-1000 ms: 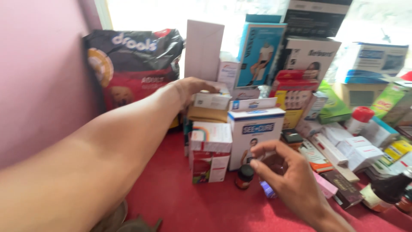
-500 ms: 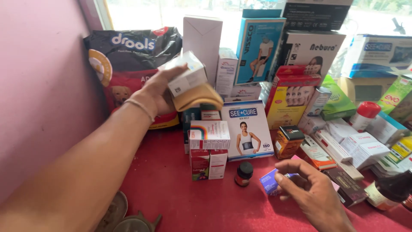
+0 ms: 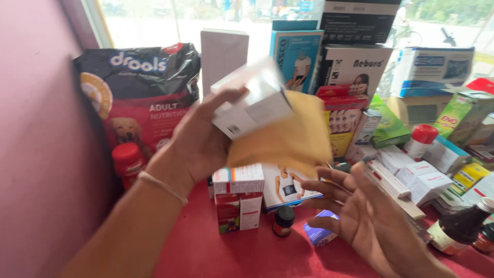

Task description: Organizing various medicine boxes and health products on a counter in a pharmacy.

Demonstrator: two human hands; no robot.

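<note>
Motion-blurred: small white cardboard box (image 3: 253,105) and tan paper envelope (image 3: 288,136) in left hand (image 3: 203,141), print unreadable. Envelope hides top of blue-and-white support-belt box (image 3: 288,188). Right hand (image 3: 368,221) partly covers small purple carton (image 3: 319,234). Dark brown glass syrup bottle (image 3: 463,229) cut by right edge.

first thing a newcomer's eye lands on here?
The left hand, raised mid-frame, holding a blurred white box and a tan packet. The right hand is open below them, over a small purple box. Far left, a big pet-food bag stands against the pink wall.
</note>
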